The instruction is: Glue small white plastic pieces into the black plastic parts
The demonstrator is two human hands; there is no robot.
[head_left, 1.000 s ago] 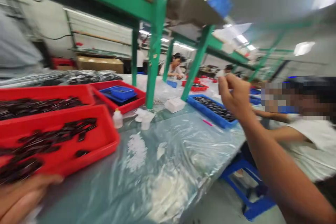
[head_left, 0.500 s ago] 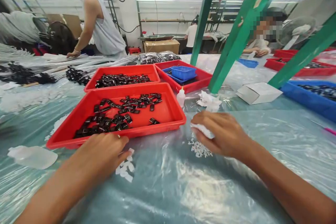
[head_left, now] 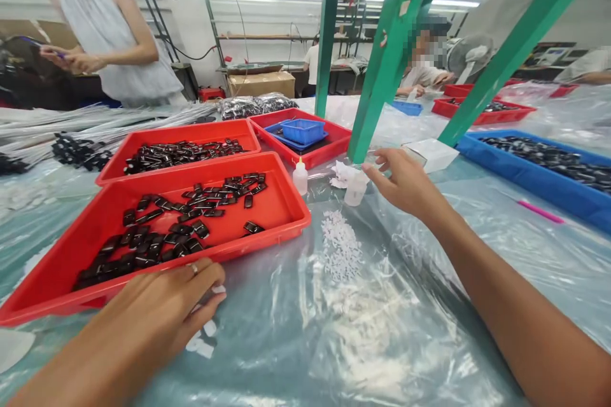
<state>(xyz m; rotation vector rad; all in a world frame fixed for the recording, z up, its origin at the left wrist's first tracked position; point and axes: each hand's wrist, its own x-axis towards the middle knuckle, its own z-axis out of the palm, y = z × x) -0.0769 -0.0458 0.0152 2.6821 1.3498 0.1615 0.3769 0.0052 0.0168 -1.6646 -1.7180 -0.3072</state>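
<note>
My right hand [head_left: 403,181] is open, its fingers apart, just right of a small translucent cup [head_left: 356,191] that stands on the plastic sheet. Nearer to me lies a spread pile of tiny white pieces [head_left: 341,248]. At the front edge of the near red tray [head_left: 267,238], my left hand [head_left: 184,299] is closed, with a small white piece [head_left: 218,289] showing between thumb and fingers. Below that hand lie a few flat white pieces [head_left: 200,346], partly hidden by it. Shiny black parts [head_left: 181,229] are scattered in the tray.
Behind are another red tray [head_left: 107,168] of black parts and one with blue containers [head_left: 301,132]. A dropper bottle [head_left: 300,177], crumpled white paper [head_left: 340,173] and a white box [head_left: 434,154] stand near the green post [head_left: 377,70]. A blue tray [head_left: 525,175] lies right; co-workers are beyond.
My right hand has let go of the white cup, which now stands farther back, and has opened. The tiny white pile is much larger. My view has turned right.
</note>
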